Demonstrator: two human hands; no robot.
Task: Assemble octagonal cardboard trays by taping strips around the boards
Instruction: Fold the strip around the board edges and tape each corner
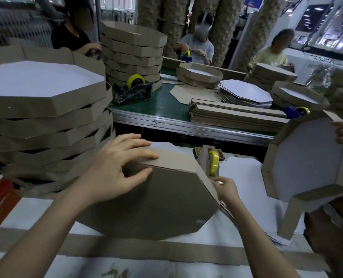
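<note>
A brown octagonal cardboard tray (pixel 152 205) stands tilted on the white work surface, its brown underside facing me, a strip wrapped round its rim. My left hand (pixel 118 163) grips its top edge, fingers over the strip and thumb on the brown face. My right hand (pixel 223 187) is at the tray's right edge, fingers curled, just below a tape dispenser (pixel 210 159) with a yellow roll; whether it pinches tape I cannot tell.
A tall stack of finished trays (pixel 46 117) stands at left. At right another person's hands hold a tray (pixel 305 163). Loose strips (pixel 126 247) lie in front. Across the green belt (pixel 162 105) lie strips, octagon boards, dispensers and more workers.
</note>
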